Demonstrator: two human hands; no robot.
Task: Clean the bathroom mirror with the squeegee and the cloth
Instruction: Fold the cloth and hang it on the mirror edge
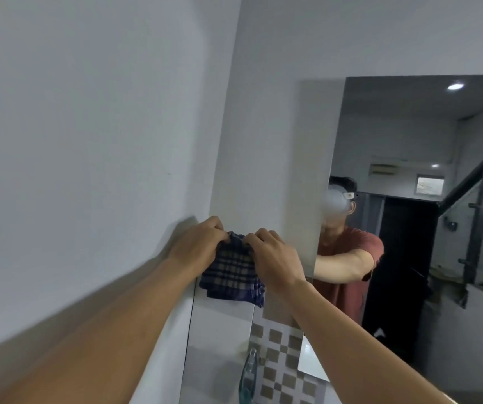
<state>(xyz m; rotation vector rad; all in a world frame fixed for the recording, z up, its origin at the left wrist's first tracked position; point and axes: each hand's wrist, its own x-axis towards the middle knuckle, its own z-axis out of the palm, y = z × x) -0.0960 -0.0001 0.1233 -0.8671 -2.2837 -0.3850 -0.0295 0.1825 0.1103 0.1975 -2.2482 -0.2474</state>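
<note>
The left hand and right hand are both bunching the checked cloth, fingers curled tight on its top edge, holding it by the mirror's left edge.

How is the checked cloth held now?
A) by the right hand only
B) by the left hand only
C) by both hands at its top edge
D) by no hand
C: the left hand and the right hand both grip the top of the cloth.
</note>
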